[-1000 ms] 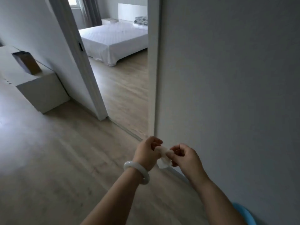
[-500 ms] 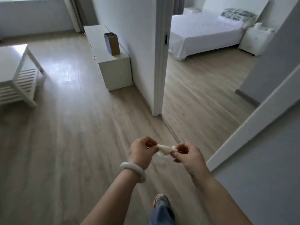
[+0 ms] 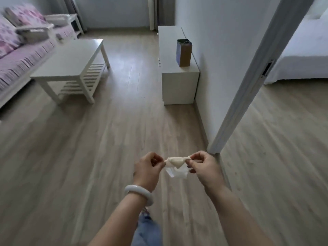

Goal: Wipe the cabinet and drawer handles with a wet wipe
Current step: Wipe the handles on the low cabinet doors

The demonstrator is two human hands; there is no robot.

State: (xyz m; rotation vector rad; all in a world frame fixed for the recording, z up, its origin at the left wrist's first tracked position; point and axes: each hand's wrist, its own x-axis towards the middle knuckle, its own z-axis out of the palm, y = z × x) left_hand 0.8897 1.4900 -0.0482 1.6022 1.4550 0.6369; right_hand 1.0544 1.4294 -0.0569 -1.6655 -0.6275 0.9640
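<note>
One wet wipe (image 3: 176,165), white and crumpled, is stretched between my two hands above the wooden floor (image 3: 88,157). My left hand (image 3: 147,168) pinches its left end with curled fingers; my right hand (image 3: 204,168) pinches its right end the same way. The upper part of the wipe is twisted into a thick band running from hand to hand, and a loose fold hangs below it. One pale bangle (image 3: 139,194) circles my left wrist. Below the forearms, one leg in blue jeans (image 3: 147,229) shows.

One low white cabinet (image 3: 177,75) stands against the wall (image 3: 213,50) ahead and to the right, well apart from my hands. Small pale handles (image 3: 159,62) show at its left edge, too small to count with certainty. One paper bag (image 3: 184,52), blue on one side and brown on another, stands upright on the cabinet top. One white coffee table (image 3: 71,61) with a slatted lower shelf stands to the left, and beside it one sofa (image 3: 19,55) covered in pink patterned fabric, blurred. One white door frame (image 3: 248,82) rises on the right; past it, one bed (image 3: 305,50) with white covers is partly in view.
</note>
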